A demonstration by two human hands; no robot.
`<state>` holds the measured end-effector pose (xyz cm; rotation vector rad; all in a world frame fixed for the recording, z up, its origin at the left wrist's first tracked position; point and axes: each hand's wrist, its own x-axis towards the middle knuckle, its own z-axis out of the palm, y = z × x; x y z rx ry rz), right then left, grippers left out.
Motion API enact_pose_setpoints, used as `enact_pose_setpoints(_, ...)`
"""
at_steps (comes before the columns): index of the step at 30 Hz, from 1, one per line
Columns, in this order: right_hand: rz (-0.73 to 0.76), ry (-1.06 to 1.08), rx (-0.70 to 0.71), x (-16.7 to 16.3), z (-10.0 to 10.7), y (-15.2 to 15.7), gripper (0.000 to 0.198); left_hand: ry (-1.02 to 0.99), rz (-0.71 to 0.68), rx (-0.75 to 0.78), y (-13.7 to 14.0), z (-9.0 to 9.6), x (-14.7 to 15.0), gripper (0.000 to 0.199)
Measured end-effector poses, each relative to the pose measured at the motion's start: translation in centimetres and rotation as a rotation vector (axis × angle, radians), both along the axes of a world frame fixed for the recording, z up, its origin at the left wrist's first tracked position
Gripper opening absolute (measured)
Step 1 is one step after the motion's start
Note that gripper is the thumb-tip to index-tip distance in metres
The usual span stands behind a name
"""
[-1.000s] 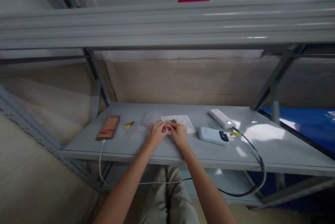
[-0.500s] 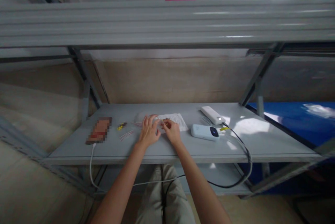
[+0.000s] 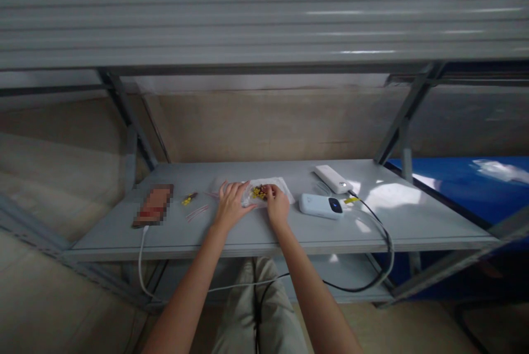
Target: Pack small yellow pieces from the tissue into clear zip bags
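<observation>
Small yellow-and-dark pieces lay in a loose heap over a crumpled white sheet at mid-shelf, between the two hands. From my end I noted the left hand just left of the heap, fingers spread and free of any grip, thumb toward the pieces; whether it pressed on the clear plastic beside it I could not tell. The right hand was at the heap's right side, fingers curled, tips among the pieces; I could not make out whether it pinched one. Farther left on the grey shelf I logged a smaller cluster of similar bits, thin pale strips near it, then a pixelated device with a white cable at its near end. Right of the hands: a light-blue power bank, display lit, and a white power bank behind it.
</observation>
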<state>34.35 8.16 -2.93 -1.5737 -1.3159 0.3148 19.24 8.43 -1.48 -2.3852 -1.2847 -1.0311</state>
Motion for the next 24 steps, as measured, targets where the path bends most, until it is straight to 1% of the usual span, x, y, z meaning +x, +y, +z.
enact_pose_setpoints(1,-0.071,-0.042,-0.014,0.1,0.0,-0.1,0.034,0.006,0.004,-0.006,0.1,0.0,0.0,0.065)
enact_pose_setpoints(3,-0.130,-0.134,-0.061,0.2,-0.1,-0.2,0.030,0.012,0.013,-0.015,0.2,-0.1,0.0,0.064)
enact_pose_setpoints(7,-0.093,-0.333,-0.159,-0.1,-0.1,-0.4,0.020,0.028,0.029,-0.017,0.3,-0.1,0.0,0.058)
enact_pose_setpoints(10,-0.113,-0.470,-0.184,-0.4,0.1,-0.5,0.016,0.066,0.029,-0.020,0.4,-0.3,0.0,0.059)
enact_pose_setpoints(12,-0.113,-0.520,-0.191,-0.5,0.2,-0.5,0.016,0.093,0.033,-0.031,0.6,-0.5,0.0,0.062)
enact_pose_setpoints(16,-0.117,-0.539,-0.186,-0.6,0.3,-0.6,0.016,0.148,0.025,-0.085,1.1,-1.1,-0.1,0.071)
enact_pose_setpoints(21,-0.134,-0.525,-0.176,-0.5,0.3,-0.7,0.016,0.138,0.000,-0.136,1.5,-1.7,-0.3,0.071)
enact_pose_setpoints(24,-0.132,-0.462,-0.121,-0.5,0.4,-0.6,0.016,0.118,-0.029,-0.137,1.6,-1.8,-0.4,0.071)
